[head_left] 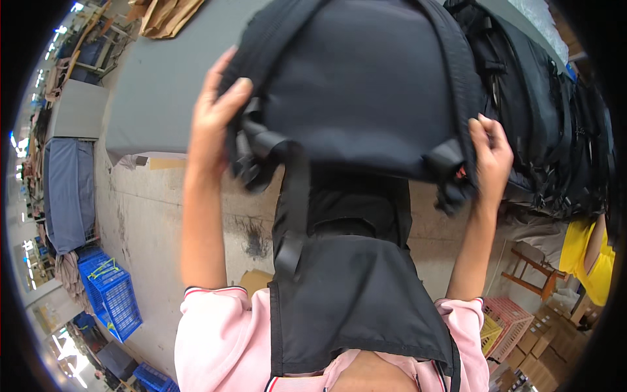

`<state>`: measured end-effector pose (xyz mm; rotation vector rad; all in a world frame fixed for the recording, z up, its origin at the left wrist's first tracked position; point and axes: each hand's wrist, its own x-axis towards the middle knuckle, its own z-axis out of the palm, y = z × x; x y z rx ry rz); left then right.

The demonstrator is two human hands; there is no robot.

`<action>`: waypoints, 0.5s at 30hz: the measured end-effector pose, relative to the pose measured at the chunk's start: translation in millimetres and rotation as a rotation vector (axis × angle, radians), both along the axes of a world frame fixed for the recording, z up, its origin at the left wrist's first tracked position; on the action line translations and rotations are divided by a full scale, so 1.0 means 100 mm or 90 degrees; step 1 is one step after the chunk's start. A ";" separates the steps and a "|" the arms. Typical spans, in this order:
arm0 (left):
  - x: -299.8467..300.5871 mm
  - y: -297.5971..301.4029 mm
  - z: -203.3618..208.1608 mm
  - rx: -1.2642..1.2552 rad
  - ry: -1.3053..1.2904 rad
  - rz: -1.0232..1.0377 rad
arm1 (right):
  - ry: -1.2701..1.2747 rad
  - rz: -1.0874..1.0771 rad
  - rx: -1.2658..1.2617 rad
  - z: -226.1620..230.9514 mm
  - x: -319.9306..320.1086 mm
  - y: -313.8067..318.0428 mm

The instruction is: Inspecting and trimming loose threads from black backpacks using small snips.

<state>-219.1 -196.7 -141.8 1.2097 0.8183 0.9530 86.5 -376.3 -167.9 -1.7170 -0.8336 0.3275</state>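
A person holds a big black backpack (366, 85) at 12 o'clock. Its top runs out of view. The left hand (214, 114), near 11 o'clock, grips one side, with the thumb on the near face and the other fingers around the edge. The right hand (493, 155), between 2 and 3 o'clock, has its fingers curled on the other side; whether they pinch the bag or its strap, one cannot tell. A loose strap (298, 206) hangs down near the middle, and it is blurry.

More black bags (542, 98) crowd together at 2 o'clock. A grey table (153, 91) is at 10 o'clock, and a blue basket (111, 294) is at 8 o'clock.

The step in hand seems to be handling the bag by its two sides. The next move would call for both hands working together, keeping the bag level and minding the loose strap so it does not catch.
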 end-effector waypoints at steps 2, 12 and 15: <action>-0.05 0.24 -0.65 -0.052 0.051 0.034 | 0.078 0.078 -0.014 -0.38 0.10 0.26; -0.47 0.07 -0.67 0.112 0.380 0.103 | -0.214 0.006 -0.047 -0.37 0.06 0.13; -0.27 -0.07 -0.17 -0.012 0.110 -0.060 | -0.215 0.002 0.027 0.06 -0.32 0.16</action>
